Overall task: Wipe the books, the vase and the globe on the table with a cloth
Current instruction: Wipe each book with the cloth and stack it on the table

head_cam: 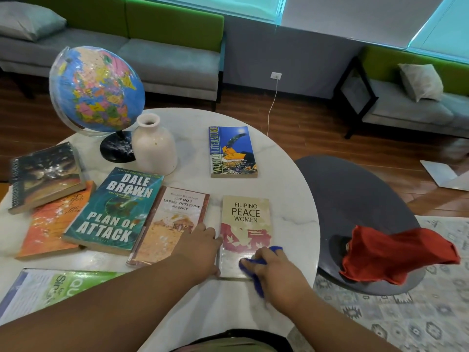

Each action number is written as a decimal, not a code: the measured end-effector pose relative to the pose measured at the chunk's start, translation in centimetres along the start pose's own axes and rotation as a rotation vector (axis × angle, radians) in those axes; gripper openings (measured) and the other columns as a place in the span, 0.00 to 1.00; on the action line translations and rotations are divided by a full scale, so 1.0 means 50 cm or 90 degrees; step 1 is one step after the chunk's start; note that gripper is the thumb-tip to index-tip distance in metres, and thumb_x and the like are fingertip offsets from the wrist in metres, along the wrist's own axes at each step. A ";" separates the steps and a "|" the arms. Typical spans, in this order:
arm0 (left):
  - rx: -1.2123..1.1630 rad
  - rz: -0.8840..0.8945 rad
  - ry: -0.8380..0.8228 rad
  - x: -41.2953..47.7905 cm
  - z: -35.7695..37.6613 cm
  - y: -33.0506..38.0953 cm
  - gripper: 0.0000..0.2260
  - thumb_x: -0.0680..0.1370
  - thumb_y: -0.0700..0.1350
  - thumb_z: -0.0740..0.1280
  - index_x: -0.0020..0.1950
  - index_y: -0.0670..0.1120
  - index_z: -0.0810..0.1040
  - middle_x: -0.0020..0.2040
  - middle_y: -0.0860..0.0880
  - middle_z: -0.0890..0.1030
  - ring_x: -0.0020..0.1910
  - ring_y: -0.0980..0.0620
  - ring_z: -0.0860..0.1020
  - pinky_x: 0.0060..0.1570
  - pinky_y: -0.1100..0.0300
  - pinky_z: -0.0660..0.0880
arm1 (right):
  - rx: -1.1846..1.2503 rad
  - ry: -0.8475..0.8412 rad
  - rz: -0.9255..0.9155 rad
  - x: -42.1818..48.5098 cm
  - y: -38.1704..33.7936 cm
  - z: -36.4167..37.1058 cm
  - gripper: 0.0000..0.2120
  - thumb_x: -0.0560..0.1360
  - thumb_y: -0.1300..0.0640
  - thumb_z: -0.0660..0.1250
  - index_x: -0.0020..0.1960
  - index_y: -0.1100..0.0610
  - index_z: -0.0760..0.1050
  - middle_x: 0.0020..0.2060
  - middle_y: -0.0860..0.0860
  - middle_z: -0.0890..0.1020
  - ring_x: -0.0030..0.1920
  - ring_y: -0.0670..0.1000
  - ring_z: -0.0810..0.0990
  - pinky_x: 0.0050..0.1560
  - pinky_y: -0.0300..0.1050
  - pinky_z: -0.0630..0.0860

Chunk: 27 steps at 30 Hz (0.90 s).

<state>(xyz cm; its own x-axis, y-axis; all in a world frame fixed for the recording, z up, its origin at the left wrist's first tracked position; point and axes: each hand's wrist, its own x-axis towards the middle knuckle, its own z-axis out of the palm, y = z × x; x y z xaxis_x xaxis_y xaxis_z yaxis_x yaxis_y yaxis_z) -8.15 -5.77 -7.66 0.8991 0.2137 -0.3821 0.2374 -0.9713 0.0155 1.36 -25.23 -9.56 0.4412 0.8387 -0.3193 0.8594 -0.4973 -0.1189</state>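
cloth point(258, 284) blue | vase point(154, 146) cream | globe point(96, 87) blue, multicoloured | table point(291, 189) white marbled | rug point(418, 313) grey patterned

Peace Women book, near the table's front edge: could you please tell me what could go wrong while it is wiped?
1. The book lies close to the near edge of the table; strokes of the right hand with the cloth could push it off if the left hand, pressing its left side, slips.
2. The vase stands close beside the base of the globe; wiping either could knock the other.
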 end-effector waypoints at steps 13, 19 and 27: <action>-0.011 -0.007 -0.008 0.002 0.001 0.000 0.35 0.74 0.62 0.66 0.76 0.51 0.60 0.66 0.48 0.69 0.67 0.46 0.64 0.66 0.48 0.65 | -0.039 -0.018 -0.051 0.021 -0.019 -0.015 0.29 0.79 0.56 0.60 0.76 0.41 0.55 0.67 0.51 0.63 0.62 0.59 0.65 0.57 0.52 0.73; -0.032 -0.014 -0.001 0.001 0.008 -0.004 0.36 0.73 0.62 0.67 0.76 0.51 0.59 0.66 0.49 0.70 0.67 0.46 0.64 0.67 0.48 0.64 | -0.031 0.010 0.131 0.047 0.028 -0.039 0.32 0.77 0.57 0.62 0.76 0.43 0.54 0.68 0.50 0.61 0.61 0.56 0.64 0.56 0.48 0.75; -0.037 -0.021 0.014 -0.005 0.003 -0.002 0.34 0.74 0.62 0.66 0.76 0.52 0.60 0.66 0.49 0.69 0.67 0.46 0.64 0.66 0.48 0.64 | -0.075 -0.028 -0.057 0.049 -0.016 -0.018 0.35 0.77 0.57 0.61 0.77 0.43 0.47 0.73 0.50 0.56 0.66 0.59 0.61 0.61 0.51 0.72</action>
<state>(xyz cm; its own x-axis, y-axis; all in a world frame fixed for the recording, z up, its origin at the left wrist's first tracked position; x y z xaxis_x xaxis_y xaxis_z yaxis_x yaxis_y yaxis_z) -8.45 -5.76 -7.71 0.8980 0.2479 -0.3635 0.2870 -0.9562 0.0568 1.99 -22.55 -9.38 0.3525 0.8664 -0.3536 0.9201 -0.3899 -0.0380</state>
